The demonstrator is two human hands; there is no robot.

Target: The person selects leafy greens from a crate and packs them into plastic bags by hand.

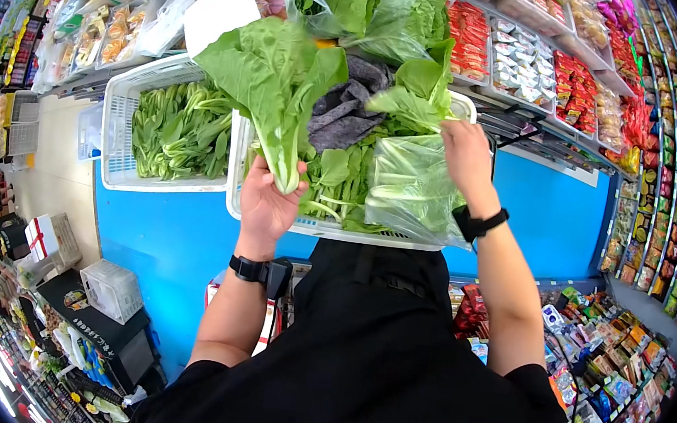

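Note:
My left hand [270,204] is closed around the pale stem end of a large head of leafy greens [273,91], its broad leaves fanning upward. My right hand [469,164] pinches the stem end of a smaller green leaf [412,113], partly blurred. Just below that hand, a clear plastic bag of pale-stemmed greens [413,182] lies in a white crate [240,163]. Loose greens [333,169] and a crumpled dark grey cloth [351,100] share the crate.
To the left, a second white crate [113,136] holds bok choy [181,131]. Bagged lettuce [403,10] sits behind, beside a white sheet [223,14]. Bins of red packets [468,38] line the far shelf. Packaged goods [612,376] fill the lower right.

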